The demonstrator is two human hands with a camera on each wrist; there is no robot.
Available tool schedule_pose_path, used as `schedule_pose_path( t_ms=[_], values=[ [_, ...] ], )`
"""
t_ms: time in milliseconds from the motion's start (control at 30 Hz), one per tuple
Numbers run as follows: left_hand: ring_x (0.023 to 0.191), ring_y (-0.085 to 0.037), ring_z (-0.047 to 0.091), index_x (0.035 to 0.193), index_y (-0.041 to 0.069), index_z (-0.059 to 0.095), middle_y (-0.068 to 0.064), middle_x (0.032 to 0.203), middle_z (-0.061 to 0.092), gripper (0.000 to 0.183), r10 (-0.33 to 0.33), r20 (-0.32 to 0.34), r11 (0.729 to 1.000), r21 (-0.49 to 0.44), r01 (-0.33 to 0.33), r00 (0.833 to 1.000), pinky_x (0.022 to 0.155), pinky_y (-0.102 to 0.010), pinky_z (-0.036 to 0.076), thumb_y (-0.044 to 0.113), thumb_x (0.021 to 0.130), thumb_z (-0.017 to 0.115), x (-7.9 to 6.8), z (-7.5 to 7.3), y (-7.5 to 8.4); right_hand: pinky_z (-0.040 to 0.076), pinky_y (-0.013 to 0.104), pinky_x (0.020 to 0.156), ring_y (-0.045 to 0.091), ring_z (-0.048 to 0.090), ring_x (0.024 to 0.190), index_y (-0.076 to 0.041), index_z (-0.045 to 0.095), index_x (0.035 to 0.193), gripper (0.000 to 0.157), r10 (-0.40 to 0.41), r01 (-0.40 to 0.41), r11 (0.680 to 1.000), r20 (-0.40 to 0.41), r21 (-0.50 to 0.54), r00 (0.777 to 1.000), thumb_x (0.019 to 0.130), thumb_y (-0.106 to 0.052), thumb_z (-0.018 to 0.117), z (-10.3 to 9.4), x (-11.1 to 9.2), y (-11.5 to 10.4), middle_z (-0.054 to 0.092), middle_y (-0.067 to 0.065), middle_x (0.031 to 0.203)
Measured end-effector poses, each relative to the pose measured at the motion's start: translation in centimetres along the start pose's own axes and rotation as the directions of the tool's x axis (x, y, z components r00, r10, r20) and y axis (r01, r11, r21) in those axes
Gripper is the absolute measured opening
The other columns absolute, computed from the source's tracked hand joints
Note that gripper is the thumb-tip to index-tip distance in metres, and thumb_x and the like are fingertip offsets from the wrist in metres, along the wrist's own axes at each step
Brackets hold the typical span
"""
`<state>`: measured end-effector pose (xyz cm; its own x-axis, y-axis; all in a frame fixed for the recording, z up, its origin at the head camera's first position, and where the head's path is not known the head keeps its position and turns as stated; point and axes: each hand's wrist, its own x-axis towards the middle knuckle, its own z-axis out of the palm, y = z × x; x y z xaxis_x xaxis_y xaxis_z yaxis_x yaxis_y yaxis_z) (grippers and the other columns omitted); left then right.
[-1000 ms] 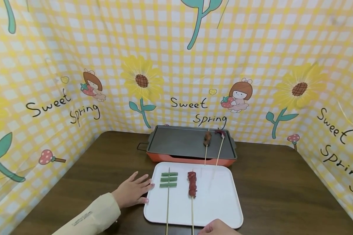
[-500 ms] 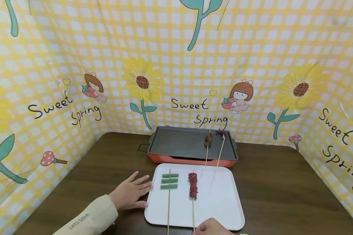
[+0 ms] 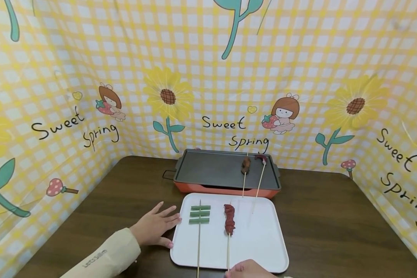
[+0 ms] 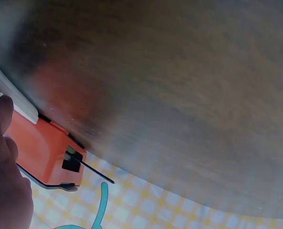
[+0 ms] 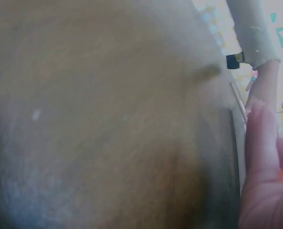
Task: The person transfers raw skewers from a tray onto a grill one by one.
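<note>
On the white tray (image 3: 253, 239) lie a red meat skewer (image 3: 229, 220) and, left of it, a skewer of green vegetable pieces (image 3: 199, 214). My right hand (image 3: 249, 269) pinches the lower end of the meat skewer's stick at the tray's near edge. Spread and straight, the fingers of my left hand (image 3: 154, 227) touch the tray's left rim. In the left wrist view, part of the left hand (image 4: 5, 176) shows beside the tray rim. The right hand (image 5: 265, 157) fills the right side of the right wrist view, which is blurred.
Behind the tray stands an orange grill (image 3: 226, 188) with a dark flat plate. A browned meat skewer (image 3: 245, 165) and a dark purplish skewer (image 3: 262, 159) lie on its right side, sticks reaching toward the tray. A checked cloth (image 3: 208, 77) surrounds the dark wooden table (image 3: 319, 224).
My right hand has moved left to the meat skewer's stick and taken hold of it. The red meat has shifted slightly right and turned. My left hand stays by the tray rim.
</note>
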<state>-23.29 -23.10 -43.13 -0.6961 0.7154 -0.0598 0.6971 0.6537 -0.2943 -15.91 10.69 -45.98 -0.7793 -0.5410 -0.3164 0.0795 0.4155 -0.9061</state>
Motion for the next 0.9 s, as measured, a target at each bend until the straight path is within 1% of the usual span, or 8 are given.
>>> schedule_pose_path(
  t_ms=[67,200,367,500,600,700,800,900],
  values=[
    [0.136,-0.026,0.038,0.135,0.013,0.057,-0.002,0.137,0.055,0.081,-0.007,0.015,1.000,-0.010,0.007,1.000,0.106,-0.056,0.027,0.073,0.082,0.041,0.05,-0.17,0.08,0.044,0.020,0.063,0.002,0.050,0.064,0.011,0.068,0.092,0.033,-0.001,0.001,1.000,0.002,0.024,1.000,0.092,-0.021,0.062,-0.21,0.03,0.04,0.063,-0.006,0.071],
    [0.135,-0.026,0.039,0.133,0.013,0.059,-0.002,0.136,0.056,0.079,-0.017,0.026,1.000,-0.023,0.018,1.000,0.107,-0.055,0.026,0.072,0.081,0.043,0.09,-0.43,0.20,0.039,0.019,0.059,0.003,0.047,0.061,0.014,0.064,0.091,0.037,-0.016,0.017,0.998,-0.004,0.068,1.000,0.092,-0.023,0.063,-0.46,-0.05,0.08,0.054,-0.010,0.065],
    [0.134,-0.026,0.041,0.129,0.014,0.061,-0.002,0.133,0.058,0.078,-0.027,0.006,0.999,-0.044,0.028,1.000,0.107,-0.055,0.026,0.072,0.080,0.046,0.08,-0.48,0.24,0.041,0.018,0.061,0.003,0.049,0.064,0.014,0.063,0.093,0.028,-0.035,0.038,0.991,-0.026,0.128,0.999,0.087,-0.014,0.064,-0.37,-0.10,0.05,0.059,-0.008,0.069],
    [0.133,-0.025,0.042,0.131,0.006,0.057,-0.006,0.132,0.059,0.085,-0.041,-0.011,0.998,-0.051,0.040,0.999,0.107,-0.054,0.026,0.073,0.080,0.045,0.04,-0.28,0.21,0.043,0.018,0.061,0.003,0.053,0.064,0.010,0.063,0.091,0.021,-0.012,0.023,0.985,-0.062,0.172,0.998,0.086,-0.011,0.064,-0.33,-0.12,-0.10,0.063,-0.006,0.072],
    [0.133,-0.025,0.042,0.132,0.002,0.055,-0.009,0.132,0.058,0.089,-0.050,-0.018,0.997,-0.055,0.049,0.999,0.108,-0.053,0.026,0.074,0.080,0.044,-0.04,-0.06,0.16,0.044,0.017,0.060,0.003,0.055,0.064,0.007,0.063,0.091,0.017,-0.008,0.022,0.979,-0.069,0.203,0.998,0.087,-0.009,0.063,-0.37,-0.19,-0.24,0.064,-0.004,0.072],
    [0.133,-0.026,0.042,0.133,0.003,0.055,-0.008,0.133,0.057,0.089,-0.044,-0.020,0.998,-0.042,0.043,0.999,0.107,-0.054,0.026,0.074,0.081,0.043,-0.07,0.03,0.08,0.043,0.016,0.059,0.002,0.054,0.063,0.009,0.063,0.089,0.019,-0.029,0.043,0.979,-0.073,0.201,0.997,0.086,-0.009,0.064,-0.40,-0.28,-0.28,0.065,-0.004,0.071],
    [0.133,-0.026,0.042,0.133,0.005,0.056,-0.008,0.134,0.057,0.088,-0.030,-0.021,0.999,-0.032,0.029,0.999,0.107,-0.054,0.027,0.074,0.080,0.042,0.01,-0.09,0.07,0.042,0.017,0.059,0.003,0.052,0.062,0.012,0.062,0.089,0.022,-0.043,0.056,0.984,-0.080,0.169,0.996,0.085,-0.009,0.065,-0.41,-0.37,-0.24,0.063,-0.006,0.070],
    [0.132,-0.026,0.043,0.132,0.004,0.056,-0.009,0.134,0.057,0.088,-0.023,-0.026,0.999,-0.029,0.022,0.999,0.106,-0.054,0.029,0.074,0.079,0.043,0.12,-0.29,0.11,0.041,0.017,0.058,0.003,0.052,0.062,0.014,0.062,0.089,0.022,-0.032,0.045,0.985,-0.080,0.166,0.996,0.087,-0.009,0.064,-0.41,-0.43,-0.34,0.062,-0.006,0.069]
  ],
)
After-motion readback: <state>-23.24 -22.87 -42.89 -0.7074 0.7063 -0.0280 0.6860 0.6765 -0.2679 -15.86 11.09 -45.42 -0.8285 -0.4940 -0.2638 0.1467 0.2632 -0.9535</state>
